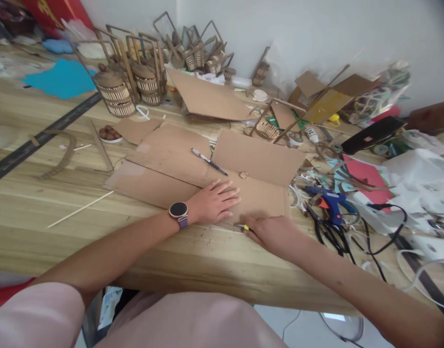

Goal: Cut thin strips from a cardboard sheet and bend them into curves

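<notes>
An unfolded cardboard box [267,195] lies flat on the wooden table, its flaps spread to the left and back. My left hand [215,200] rests on the cardboard with its fingers stretched out; a watch [178,210] is on that wrist. Close by on the right, my right hand [271,233] is closed around a small utility knife [246,227] with a yellow part showing. The knife's tip is at the cardboard's near edge, and most of its handle is hidden in my hand. A pen [209,162] lies on the cardboard beyond my left hand.
A blue glue gun [327,200] and black scissors [321,229] lie right of the cardboard among cables. Woven bamboo baskets [115,92] stand at the back left. A thin stick [80,209] lies on the left, near a bowl of nuts [110,134]. The table's front edge [207,275] runs before me.
</notes>
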`<state>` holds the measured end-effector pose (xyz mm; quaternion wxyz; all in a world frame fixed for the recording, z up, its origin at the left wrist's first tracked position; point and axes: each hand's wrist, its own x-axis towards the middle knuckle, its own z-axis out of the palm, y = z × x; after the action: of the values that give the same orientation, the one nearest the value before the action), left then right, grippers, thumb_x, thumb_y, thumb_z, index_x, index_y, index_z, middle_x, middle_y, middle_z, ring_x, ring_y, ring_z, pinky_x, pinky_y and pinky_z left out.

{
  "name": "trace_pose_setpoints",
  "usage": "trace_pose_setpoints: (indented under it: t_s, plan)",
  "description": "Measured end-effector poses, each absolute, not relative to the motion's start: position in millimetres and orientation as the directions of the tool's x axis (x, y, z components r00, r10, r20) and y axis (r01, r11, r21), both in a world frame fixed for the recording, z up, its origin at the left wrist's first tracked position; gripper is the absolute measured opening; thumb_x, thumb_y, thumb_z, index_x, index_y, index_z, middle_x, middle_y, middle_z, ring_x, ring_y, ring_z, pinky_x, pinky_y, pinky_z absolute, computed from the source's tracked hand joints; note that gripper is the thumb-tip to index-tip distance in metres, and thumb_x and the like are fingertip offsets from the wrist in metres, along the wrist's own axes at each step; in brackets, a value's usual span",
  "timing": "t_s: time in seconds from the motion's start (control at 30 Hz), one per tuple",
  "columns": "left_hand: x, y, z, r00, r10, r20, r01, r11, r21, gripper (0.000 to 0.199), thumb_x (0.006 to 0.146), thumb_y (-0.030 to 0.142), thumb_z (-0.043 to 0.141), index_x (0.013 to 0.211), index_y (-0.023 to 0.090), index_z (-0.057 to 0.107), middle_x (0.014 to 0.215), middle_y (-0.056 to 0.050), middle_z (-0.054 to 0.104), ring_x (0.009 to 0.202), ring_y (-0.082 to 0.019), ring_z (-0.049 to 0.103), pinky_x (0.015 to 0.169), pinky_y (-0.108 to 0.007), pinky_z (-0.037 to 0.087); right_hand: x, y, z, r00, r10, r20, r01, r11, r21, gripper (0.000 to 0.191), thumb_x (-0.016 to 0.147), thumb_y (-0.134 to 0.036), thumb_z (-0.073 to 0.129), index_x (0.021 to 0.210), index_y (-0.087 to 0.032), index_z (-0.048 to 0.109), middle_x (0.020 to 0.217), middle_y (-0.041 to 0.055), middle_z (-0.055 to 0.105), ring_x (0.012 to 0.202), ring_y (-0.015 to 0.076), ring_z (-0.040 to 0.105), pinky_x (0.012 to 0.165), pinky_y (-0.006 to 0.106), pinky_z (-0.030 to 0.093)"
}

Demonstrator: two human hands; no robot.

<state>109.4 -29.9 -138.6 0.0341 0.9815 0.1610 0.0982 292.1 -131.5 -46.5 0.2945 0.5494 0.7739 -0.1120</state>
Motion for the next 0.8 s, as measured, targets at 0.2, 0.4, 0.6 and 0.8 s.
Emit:
trace_pose_setpoints:
  t_s: [0.2,0.4,0.6,0.8]
  plan:
    - [108.1,-28.8,-136.7,0.936,0.32,0.149,0.31,-0.947,0.088,0.053,0.103,0.047,0.033,0.148,0.021,0.043,0.159,-0.007,0.033,0.149,-0.03,0.021,0.12,-0.05,0.013,289.8,-129.7,-45.8,-0.261,0.797,-0.546,0.894,0.412,0.175,0.03,0.101,-0.031,0.039,0.118,-0.022,0.062,0.089,0.0097,0.077,0.081,0.0263,0.074,0.057,0.028,0.046]
    - [107.2,-27.6,-136.1,0.939,0.319,0.131,0.309,-0.947,0.089,0.053,0.103,0.05,0.033,0.148,0.024,0.041,0.159,-0.005,0.034,0.15,-0.029,0.019,0.12,-0.049,0.01,306.2,-138.7,-43.6,-0.219,0.807,-0.548,0.893,0.392,0.22,0.028,0.099,-0.028,0.042,0.112,-0.021,0.066,0.084,0.0107,0.077,0.074,0.027,0.074,0.053,0.027,0.044]
    - [106.6,-27.4,-134.8,0.942,0.317,0.108,0.307,-0.946,0.099,0.054,0.103,0.05,0.033,0.15,0.023,0.04,0.16,-0.005,0.032,0.15,-0.03,0.019,0.12,-0.048,0.01,322.0,-145.9,-40.9,-0.145,0.797,-0.586,0.908,0.343,0.242,0.03,0.099,-0.033,0.041,0.115,-0.023,0.065,0.084,0.0106,0.077,0.075,0.0266,0.075,0.052,0.026,0.042]
    - [105.9,-27.2,-135.0,0.942,0.316,0.117,0.306,-0.947,0.097,0.056,0.103,0.051,0.03,0.15,0.023,0.039,0.16,-0.005,0.032,0.15,-0.029,0.019,0.12,-0.049,0.011,338.2,-153.5,-42.9,-0.142,0.792,-0.595,0.882,0.374,0.287,0.032,0.1,-0.031,0.038,0.12,-0.023,0.062,0.083,0.0109,0.076,0.073,0.0275,0.075,0.047,0.025,0.037]
